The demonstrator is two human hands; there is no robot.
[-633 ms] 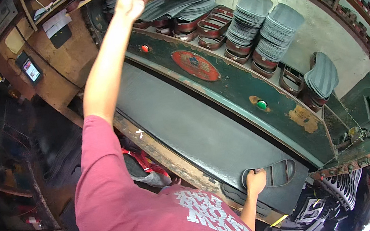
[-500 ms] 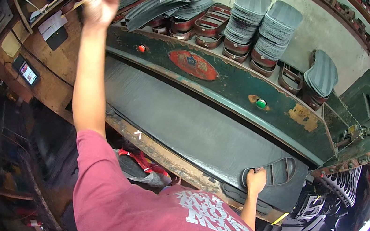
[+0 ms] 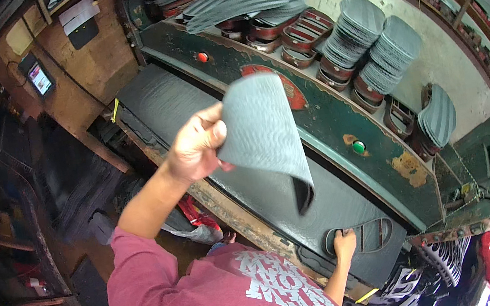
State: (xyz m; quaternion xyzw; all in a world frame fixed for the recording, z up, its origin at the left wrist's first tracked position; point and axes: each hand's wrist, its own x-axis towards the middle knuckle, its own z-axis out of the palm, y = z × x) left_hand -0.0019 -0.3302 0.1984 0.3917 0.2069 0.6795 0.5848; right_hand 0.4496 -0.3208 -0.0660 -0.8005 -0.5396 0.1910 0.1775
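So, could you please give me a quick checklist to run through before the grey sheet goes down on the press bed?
1. Left hand grips the grey sheet at its edge: ok.
2. Sheet flat: not ok, it curls and hangs.
3. Right hand rests on the sole-shaped cutting die: ok.
4. Dark mat on the press bed lies flat: ok.
5. Right hand out from under the green press beam: cannot tell.

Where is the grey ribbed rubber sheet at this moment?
In the head view, the grey ribbed rubber sheet hangs near the centre, held by the left hand above the dark press bed, before the green machine panel.
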